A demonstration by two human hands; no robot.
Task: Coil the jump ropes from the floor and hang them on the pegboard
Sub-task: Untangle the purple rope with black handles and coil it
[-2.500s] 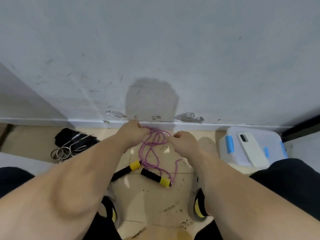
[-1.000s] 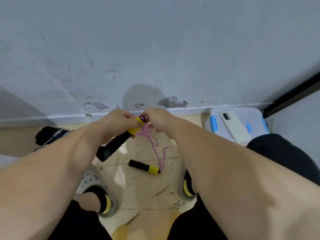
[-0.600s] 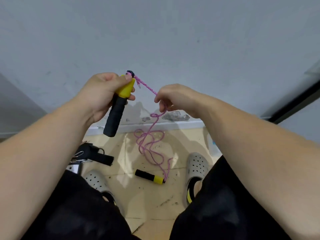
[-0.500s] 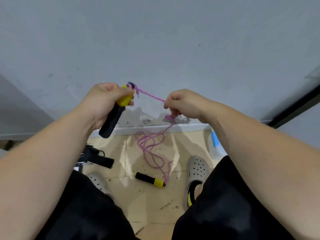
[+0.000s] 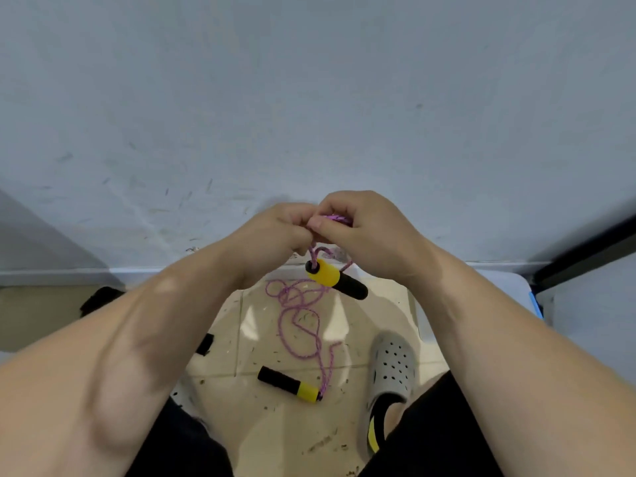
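Hands: left hand (image 5: 272, 235) and right hand (image 5: 364, 232) together, both pinching the rope (image 5: 299, 325) above its dangling handle (image 5: 335, 278).
Rope: mostly tangled on the floor (image 5: 275, 435), beside the second handle (image 5: 289, 384).
Advice: gather even loops, shaking tangles loose.

Two hands are in view, the left hand (image 5: 272, 235) and the right hand (image 5: 364, 232), both pinching one pink jump rope (image 5: 303, 325). The rope has two black-and-yellow handles: a hanging handle (image 5: 335, 279) just under the hands and a lying handle (image 5: 289, 384) on the floor (image 5: 275, 435). One grey shoe (image 5: 392, 366) shows plainly. A sliver of what seems a second shoe (image 5: 182, 396) shows at the left. There are two black items, a larger one (image 5: 99, 299) and a smaller one (image 5: 205, 344), both partly hidden. One pale box (image 5: 512, 287) sits at the right.
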